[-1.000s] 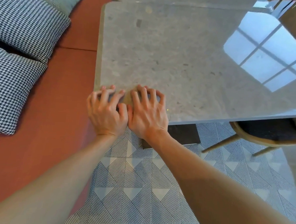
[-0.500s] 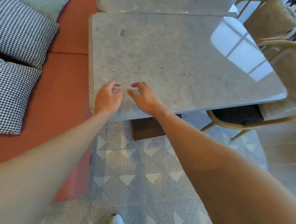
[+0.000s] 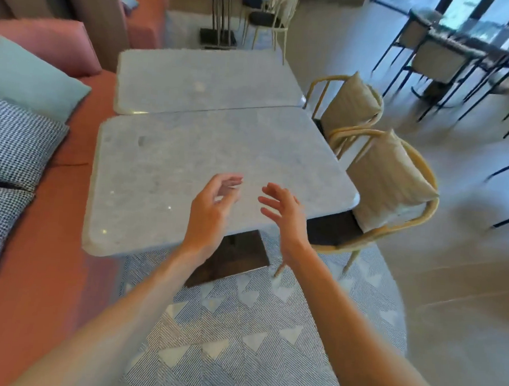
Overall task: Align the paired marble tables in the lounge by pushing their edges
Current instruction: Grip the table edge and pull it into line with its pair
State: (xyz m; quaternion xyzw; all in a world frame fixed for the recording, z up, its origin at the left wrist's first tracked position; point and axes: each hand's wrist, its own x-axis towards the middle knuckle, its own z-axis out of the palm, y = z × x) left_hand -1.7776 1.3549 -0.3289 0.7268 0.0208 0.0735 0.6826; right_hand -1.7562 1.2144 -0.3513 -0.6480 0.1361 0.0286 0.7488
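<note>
Two pale grey marble tables stand end to end. The near marble table [image 3: 160, 170] meets the far marble table [image 3: 206, 81] along a thin seam, and the far one sits a little further right at its left edge. My left hand [image 3: 209, 211] and my right hand [image 3: 284, 215] hover side by side above the near table's front edge, fingers spread and slightly curled, holding nothing and touching nothing. The near table's dark base [image 3: 235, 259] shows under the top.
A terracotta sofa [image 3: 37, 270] with houndstooth and teal cushions runs along the left. Two wicker chairs [image 3: 389, 182] with beige cushions are tucked at the tables' right side. A patterned blue-grey rug [image 3: 239, 339] lies underfoot. Dark-framed chairs and another table stand at the far right.
Both hands have lifted off the near table's front left corner and shifted right, now in the air with fingers apart. The view has pulled back and tilted up.
</note>
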